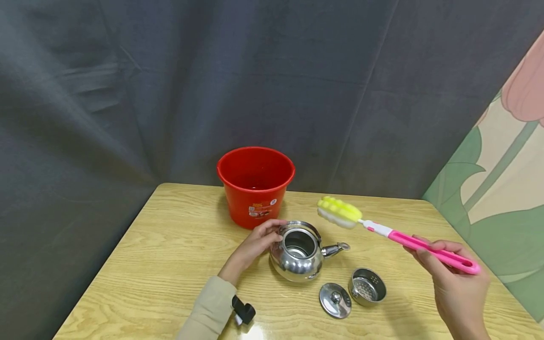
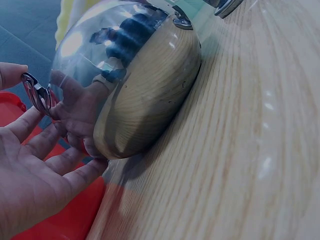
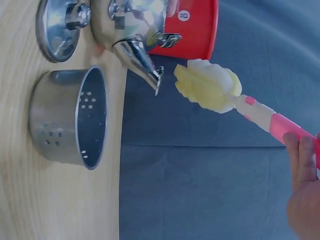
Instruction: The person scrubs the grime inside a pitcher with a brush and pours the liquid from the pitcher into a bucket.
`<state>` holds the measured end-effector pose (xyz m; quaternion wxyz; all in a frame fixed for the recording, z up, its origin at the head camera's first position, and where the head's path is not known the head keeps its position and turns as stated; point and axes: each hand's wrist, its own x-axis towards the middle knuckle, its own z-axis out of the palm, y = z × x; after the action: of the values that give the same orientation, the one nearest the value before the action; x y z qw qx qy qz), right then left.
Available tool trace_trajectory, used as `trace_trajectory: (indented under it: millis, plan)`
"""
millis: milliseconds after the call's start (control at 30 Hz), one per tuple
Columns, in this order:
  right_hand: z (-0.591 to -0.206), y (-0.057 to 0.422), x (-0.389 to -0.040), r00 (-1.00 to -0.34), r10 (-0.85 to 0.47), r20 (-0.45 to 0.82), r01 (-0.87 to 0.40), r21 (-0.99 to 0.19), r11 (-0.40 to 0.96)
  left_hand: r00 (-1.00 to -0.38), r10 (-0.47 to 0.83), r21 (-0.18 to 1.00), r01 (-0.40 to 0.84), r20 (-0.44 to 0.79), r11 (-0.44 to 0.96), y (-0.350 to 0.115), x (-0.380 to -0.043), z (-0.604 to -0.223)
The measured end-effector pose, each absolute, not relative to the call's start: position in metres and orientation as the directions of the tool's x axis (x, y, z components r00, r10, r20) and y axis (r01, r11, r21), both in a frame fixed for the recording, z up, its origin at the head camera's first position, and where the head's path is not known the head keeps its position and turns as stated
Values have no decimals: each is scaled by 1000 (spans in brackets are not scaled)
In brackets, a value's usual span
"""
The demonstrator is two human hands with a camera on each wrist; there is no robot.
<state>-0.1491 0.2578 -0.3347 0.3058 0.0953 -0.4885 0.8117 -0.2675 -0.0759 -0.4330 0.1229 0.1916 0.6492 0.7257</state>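
Note:
A shiny steel kettle (image 1: 293, 264) stands upright and lidless on the table, its mouth facing up and its spout (image 1: 335, 249) pointing right. My left hand (image 1: 257, 243) holds the kettle's left side, thumb and fingers about the folded handle (image 2: 37, 95) and the fingertips on the body. In my right hand (image 1: 461, 288) is the pink handle of a bottle brush (image 1: 429, 248), gripped between fingers and thumb. The brush's yellow and white sponge head (image 3: 207, 85) is held in the air, to the right of the kettle and apart from it.
A red bucket (image 1: 255, 208) stands behind the kettle. In front on the right lie a knobbed steel lid (image 1: 329, 302) and a perforated steel strainer cup (image 1: 361, 297), side by side on the wooden table (image 1: 170, 264). A dark curtain (image 1: 255, 94) hangs behind.

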Motion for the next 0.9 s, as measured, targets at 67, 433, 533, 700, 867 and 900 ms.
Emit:
trace_trajectory:
  millis: [67,433,533,700,867,900]
  plan:
    - [-334,258,-148,-792,372,484,-604,-707,-368,-896,428,989,72,121,-128,-76,-268,-433]
    - [-325,256,-140,-807,305,506,-591,-695,-411,-893,434,989,68,118,-129,-75,-270,-434]
    - [-322,257,-137,-810,305,500,-586,-703,-404,-893,434,989,67,119,-133,-74,-270,-435]
    - [-319,258,-133,-815,286,505,-580,-716,-388,-894,436,989,55,109,-134,-74,-271,-435]
    - [-317,257,-130,-820,214,531,-571,-733,-370,-889,441,988,68,122,-136,-74,-271,-435]
    - [-316,258,-130,-823,197,533,-566,-740,-363,-889,442,989,69,121,-134,-74,-271,-435]
